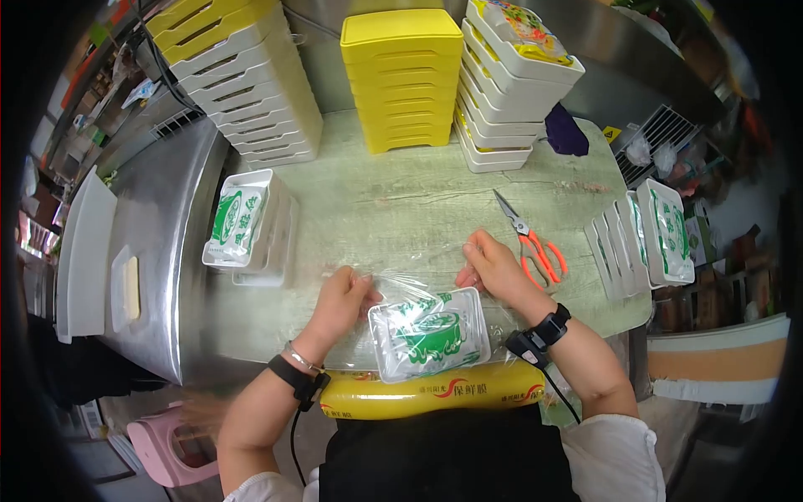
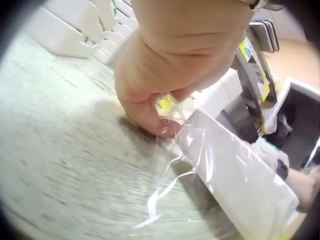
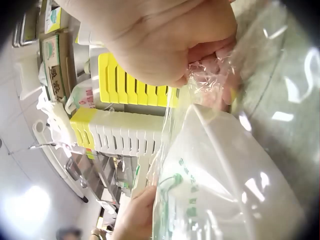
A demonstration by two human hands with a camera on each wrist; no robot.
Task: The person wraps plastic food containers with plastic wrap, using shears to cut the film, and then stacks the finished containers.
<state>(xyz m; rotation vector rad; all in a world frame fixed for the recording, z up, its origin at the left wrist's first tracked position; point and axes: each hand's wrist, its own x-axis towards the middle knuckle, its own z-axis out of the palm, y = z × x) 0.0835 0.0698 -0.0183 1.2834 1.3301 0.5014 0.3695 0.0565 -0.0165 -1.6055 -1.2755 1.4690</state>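
Note:
Clear plastic wrap [image 1: 401,274] stretches over a white tray [image 1: 375,347] that holds a white package with green print [image 1: 431,333]. At the tray's far left corner my left hand [image 1: 339,303] pinches the edge of the wrap between thumb and curled fingers. My right hand [image 1: 499,269] pinches the wrap beyond the far right corner; bunched film [image 3: 212,75] shows at its fingertips in the right wrist view. The tray lies between my forearms, close to a yellow printed roll [image 1: 435,393] along the table's near edge. Shiny creases run down the tray's side [image 2: 235,170] in the left wrist view.
Orange-handled scissors [image 1: 535,243] lie open right of my right hand. Stacked trays with similar packages stand left [image 1: 251,222] and right [image 1: 661,230]. Across the back are a tall white-and-yellow stack [image 1: 259,92], a yellow stack [image 1: 401,79] and more white trays [image 1: 510,92].

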